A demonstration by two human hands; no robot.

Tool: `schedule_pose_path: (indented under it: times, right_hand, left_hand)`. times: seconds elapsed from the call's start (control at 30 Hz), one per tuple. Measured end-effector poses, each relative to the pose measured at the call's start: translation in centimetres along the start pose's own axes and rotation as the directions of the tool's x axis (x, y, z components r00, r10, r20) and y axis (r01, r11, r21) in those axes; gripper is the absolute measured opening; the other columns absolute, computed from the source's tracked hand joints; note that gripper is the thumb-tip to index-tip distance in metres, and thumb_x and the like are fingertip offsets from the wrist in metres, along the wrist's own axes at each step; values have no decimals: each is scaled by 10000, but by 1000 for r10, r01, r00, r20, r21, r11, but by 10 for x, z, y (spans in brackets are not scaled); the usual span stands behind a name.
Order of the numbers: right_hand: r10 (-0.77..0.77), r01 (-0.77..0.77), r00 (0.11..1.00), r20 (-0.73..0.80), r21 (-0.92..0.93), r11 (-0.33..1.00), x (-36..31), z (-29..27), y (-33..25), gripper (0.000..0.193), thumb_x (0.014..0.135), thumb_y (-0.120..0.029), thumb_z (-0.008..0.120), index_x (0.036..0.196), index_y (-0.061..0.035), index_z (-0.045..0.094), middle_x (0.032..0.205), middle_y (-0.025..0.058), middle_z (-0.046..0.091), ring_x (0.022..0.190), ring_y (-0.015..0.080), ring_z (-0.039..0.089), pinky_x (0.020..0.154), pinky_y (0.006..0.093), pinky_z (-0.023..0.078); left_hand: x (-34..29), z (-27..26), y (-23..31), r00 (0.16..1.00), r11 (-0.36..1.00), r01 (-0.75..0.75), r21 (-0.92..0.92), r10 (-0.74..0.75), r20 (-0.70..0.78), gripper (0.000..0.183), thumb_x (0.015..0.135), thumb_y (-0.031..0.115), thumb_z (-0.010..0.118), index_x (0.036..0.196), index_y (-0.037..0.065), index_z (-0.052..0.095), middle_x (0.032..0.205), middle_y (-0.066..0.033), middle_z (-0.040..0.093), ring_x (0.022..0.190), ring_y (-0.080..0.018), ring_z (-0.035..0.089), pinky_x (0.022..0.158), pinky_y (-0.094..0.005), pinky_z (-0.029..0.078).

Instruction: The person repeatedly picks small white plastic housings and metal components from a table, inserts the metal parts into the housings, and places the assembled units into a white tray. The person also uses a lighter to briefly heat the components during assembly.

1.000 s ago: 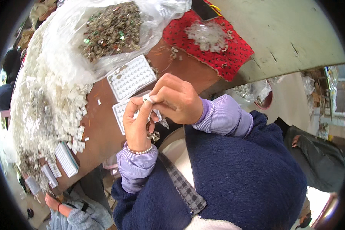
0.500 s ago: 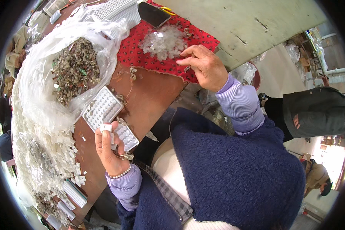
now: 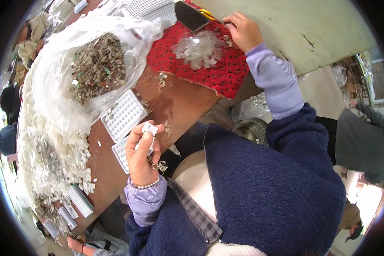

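Note:
My left hand (image 3: 141, 164) is closed, thumb and fingertips pinching a small white card (image 3: 149, 128) above the near tray. Shiny metal rings or clasps (image 3: 160, 165) show at the heel of that hand. At the far right edge of a red patterned cloth (image 3: 162, 53), my right hand (image 3: 246, 33) has its fingertips pressed together; what they hold, if anything, is too small to name. Just below it lie small metal pieces (image 3: 228, 40). A pile of clear plastic bits (image 3: 198, 50) rests on the cloth. Two white trays (image 3: 123, 115) with rows of cells lie nearer my left hand.
A dark phone (image 3: 192, 16) and a yellow-handled tool (image 3: 207, 14) lie at the cloth's far side. An open plastic bag (image 3: 47, 81) holds many small brownish metal pieces. White cards (image 3: 51, 149) are heaped along the left of the brown table (image 3: 181, 100).
My right hand has moved from beside the clear bits to the cloth's far right edge, its fingers closing together. My left hand has turned slightly, still pinching the white card.

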State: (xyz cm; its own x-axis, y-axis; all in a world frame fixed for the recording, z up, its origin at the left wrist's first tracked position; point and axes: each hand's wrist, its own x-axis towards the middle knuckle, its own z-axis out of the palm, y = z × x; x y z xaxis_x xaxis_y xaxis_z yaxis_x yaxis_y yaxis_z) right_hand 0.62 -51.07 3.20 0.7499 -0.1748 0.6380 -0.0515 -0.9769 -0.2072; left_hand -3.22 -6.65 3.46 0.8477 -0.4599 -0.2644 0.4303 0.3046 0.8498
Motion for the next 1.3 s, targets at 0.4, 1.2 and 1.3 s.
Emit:
schedule_pose_path:
  times: [0.4,1.2,1.3]
  right_hand:
    - [-231,129,941,246,370,920,-47,20,-152,104,863,-114,802,947,-52,790,923,90,709,876,302,716,786,409,578]
    - [-25,-628,767,642,758,176,-86,-7,-205,113,984,-78,702,1027,19,741,948,53,760,917,107,710,832,276,580]
    - [-110,-662,740,663,748,47,-91,-18,-225,114,1028,-51,670,1089,37,708,973,63,751,933,119,715,877,284,584]
  left_hand:
    - [5,-30,9,988,987,101,-123,-114,-102,263,1068,169,674,1288,25,671,1114,-140,777,657,-17,573,482,-131,392]
    - [-3,13,-1,995,967,-96,237,97,7,336,1018,108,721,1345,41,686,896,18,670,624,-6,498,521,-156,352]
    - [-2,9,-3,996,967,-85,240,86,6,265,1011,123,739,1264,55,694,879,12,669,627,-3,499,526,-161,362]
